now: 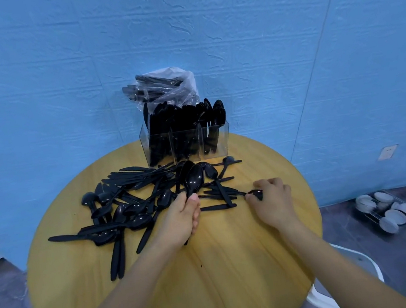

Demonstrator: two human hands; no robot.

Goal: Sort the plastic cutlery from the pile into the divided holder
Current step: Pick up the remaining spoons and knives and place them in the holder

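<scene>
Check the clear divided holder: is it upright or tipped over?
Upright. The holder stands on the table, its cutlery standing on end above the rim.

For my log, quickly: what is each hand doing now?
Left hand: holds a bunch of black spoons, bowls up.
Right hand: pinches one spoon lying on the table.

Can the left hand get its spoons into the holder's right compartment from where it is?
Probably yes: the left hand grips spoons just before the holder, and nothing stands between them.
</scene>
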